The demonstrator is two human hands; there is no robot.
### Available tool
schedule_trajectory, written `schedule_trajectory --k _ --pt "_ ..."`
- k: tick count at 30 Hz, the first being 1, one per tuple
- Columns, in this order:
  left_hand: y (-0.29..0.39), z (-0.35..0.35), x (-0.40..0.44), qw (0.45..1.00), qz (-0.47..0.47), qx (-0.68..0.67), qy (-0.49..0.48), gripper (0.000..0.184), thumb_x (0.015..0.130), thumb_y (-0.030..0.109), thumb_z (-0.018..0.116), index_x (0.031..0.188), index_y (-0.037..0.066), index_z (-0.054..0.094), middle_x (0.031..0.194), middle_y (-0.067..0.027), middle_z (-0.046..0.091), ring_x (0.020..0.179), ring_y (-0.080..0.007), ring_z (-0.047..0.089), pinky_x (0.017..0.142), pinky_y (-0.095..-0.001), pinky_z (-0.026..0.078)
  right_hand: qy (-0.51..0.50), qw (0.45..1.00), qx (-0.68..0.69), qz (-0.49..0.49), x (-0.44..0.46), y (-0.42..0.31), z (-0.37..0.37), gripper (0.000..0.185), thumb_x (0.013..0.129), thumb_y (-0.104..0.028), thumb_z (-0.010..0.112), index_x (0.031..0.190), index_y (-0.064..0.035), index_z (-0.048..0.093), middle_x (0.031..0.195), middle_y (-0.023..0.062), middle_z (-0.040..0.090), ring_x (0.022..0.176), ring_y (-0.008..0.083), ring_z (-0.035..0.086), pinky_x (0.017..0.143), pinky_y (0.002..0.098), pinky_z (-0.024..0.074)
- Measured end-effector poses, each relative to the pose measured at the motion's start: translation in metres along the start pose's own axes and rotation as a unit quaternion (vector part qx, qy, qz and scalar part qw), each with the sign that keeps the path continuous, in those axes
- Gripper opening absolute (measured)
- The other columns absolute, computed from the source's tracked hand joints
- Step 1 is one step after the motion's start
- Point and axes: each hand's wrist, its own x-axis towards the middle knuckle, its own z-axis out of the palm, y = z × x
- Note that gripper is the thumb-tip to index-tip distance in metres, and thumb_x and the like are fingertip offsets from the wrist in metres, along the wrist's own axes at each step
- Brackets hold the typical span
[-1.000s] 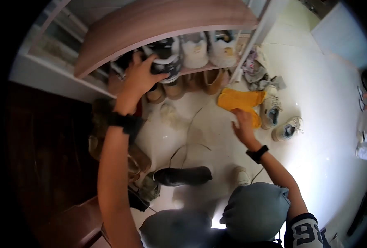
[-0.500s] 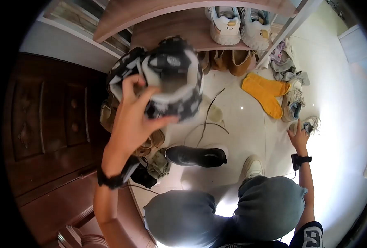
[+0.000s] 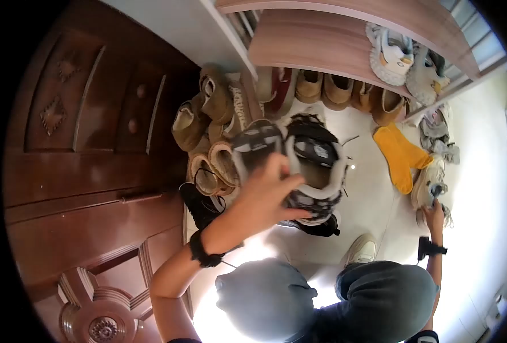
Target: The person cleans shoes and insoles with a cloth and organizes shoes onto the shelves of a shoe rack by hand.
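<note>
My left hand [image 3: 276,191] grips a pair of black-and-white patterned shoes [image 3: 316,154], held together in the air above the floor with their openings towards me. On the right, my right hand [image 3: 433,220] is closed at the heel of a cream sneaker [image 3: 426,186] on the floor, its fingertips at the opening. A second sneaker [image 3: 449,216] lies partly hidden beside that hand. Yellow socks [image 3: 401,157] lie just left of the cream sneaker. Under the patterned shoes, a black shoe [image 3: 322,228] is mostly covered.
A wooden shoe rack [image 3: 316,46] holds white sneakers [image 3: 393,57], with brown shoes [image 3: 337,91] beneath. Brown boots [image 3: 216,103], fur-lined shoes [image 3: 222,163] and a black shoe [image 3: 199,206] stand by the dark wooden door [image 3: 87,131]. Grey cloth items [image 3: 436,131] lie at right.
The view has swung left. My left hand has brought the patterned shoes lower and closer to me. My right hand has gone from open beside the cream sneaker to closed at its heel.
</note>
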Motion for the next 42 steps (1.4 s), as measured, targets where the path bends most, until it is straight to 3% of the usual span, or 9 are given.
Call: schedule_trajectory --k 6,13,18,22,25,26,31,33,42 --pt "-0.003 0.034 0.040 0.998 0.020 -0.058 -0.015 0.049 0.062 0.034 0.074 0.096 0.004 0.056 0.096 -0.0156 0.041 0.084 -0.0313 0.051 0.072 -0.0358 0.043 -0.109 0.973 0.205 -0.013 -0.052 -0.075 -0.124 0.028 0.075 -0.007 0.062 0.095 0.0077 0.049 0.083 0.0106 0.058 0.075 0.0138 0.053 0.068 0.0255 0.0433" --pt "0.003 0.093 0.045 0.994 0.058 -0.042 -0.088 0.047 0.065 0.038 0.069 0.095 0.005 0.055 0.094 -0.0157 0.042 0.079 -0.0307 0.053 0.068 -0.0365 0.044 0.081 0.986 0.130 -0.061 -0.105 -0.114 -0.218 0.060 0.070 -0.005 0.069 0.121 0.0033 0.039 0.119 0.0147 0.044 0.106 0.0204 0.045 0.087 0.0282 0.0377" --pt "0.002 0.141 0.024 0.991 0.065 0.048 -0.110 0.043 0.065 0.036 0.068 0.095 0.009 0.056 0.099 -0.0140 0.039 0.081 -0.0287 0.053 0.072 -0.0390 0.045 0.124 0.947 0.140 -0.262 -0.107 -0.173 -0.246 0.072 0.060 -0.001 0.072 0.123 0.0033 0.038 0.128 0.0158 0.038 0.118 0.0238 0.038 0.097 0.0323 0.0301" --pt "-0.005 0.162 0.029 0.995 0.092 -0.025 -0.027 0.046 0.068 0.030 0.068 0.101 0.003 0.049 0.102 -0.0169 0.038 0.082 -0.0314 0.052 0.068 -0.0388 0.045 0.054 0.850 0.124 -0.509 -0.082 -0.257 -0.243 0.062 0.058 -0.020 0.077 0.108 0.0008 0.048 0.106 0.0176 0.050 0.098 0.0308 0.047 0.085 0.0373 0.0377" --pt "-0.018 0.191 0.025 0.993 0.118 -0.009 0.017 0.055 0.070 0.035 0.065 0.111 0.003 0.047 0.117 -0.0201 0.035 0.095 -0.0329 0.050 0.076 -0.0407 0.045 -0.114 0.827 0.243 -0.495 -0.071 -0.315 -0.211 0.043 0.076 -0.027 0.062 0.107 -0.0006 0.047 0.086 0.0125 0.045 0.081 0.0255 0.044 0.073 0.0371 0.0393" --pt "-0.002 0.166 0.025 0.993 0.067 0.066 -0.068 0.057 0.070 0.035 0.065 0.114 0.004 0.046 0.118 -0.0178 0.035 0.095 -0.0318 0.051 0.074 -0.0407 0.045 -0.108 0.818 0.200 -0.528 -0.062 -0.330 -0.195 0.039 0.077 -0.025 0.061 0.103 -0.0005 0.048 0.085 0.0128 0.045 0.079 0.0245 0.043 0.070 0.0359 0.0369" --pt "0.005 0.156 0.030 0.995 0.059 0.074 0.002 0.049 0.066 0.036 0.068 0.099 0.005 0.051 0.099 -0.0117 0.037 0.078 -0.0267 0.053 0.062 -0.0341 0.046 0.048 0.790 0.194 -0.580 -0.032 -0.392 -0.114 0.034 0.074 -0.023 0.062 0.096 -0.0004 0.048 0.085 0.0180 0.048 0.082 0.0317 0.044 0.071 0.0404 0.0354" --pt "0.005 0.156 0.034 0.998 0.040 0.056 0.001 0.050 0.065 0.036 0.069 0.099 0.005 0.051 0.101 -0.0120 0.038 0.080 -0.0275 0.052 0.065 -0.0352 0.046 0.137 0.787 0.179 -0.575 -0.028 -0.410 -0.103 0.033 0.072 -0.021 0.063 0.093 -0.0006 0.049 0.085 0.0186 0.048 0.082 0.0320 0.043 0.072 0.0397 0.0353" --pt "-0.003 0.170 0.044 0.995 0.086 -0.019 0.040 0.050 0.063 0.030 0.070 0.102 0.003 0.055 0.109 -0.0164 0.049 0.101 -0.0335 0.044 0.087 -0.0409 0.034 0.161 0.772 0.119 -0.604 -0.049 -0.418 -0.117 0.029 0.065 -0.016 0.063 0.087 -0.0026 0.050 0.085 0.0137 0.045 0.087 0.0269 0.040 0.073 0.0352 0.0339"
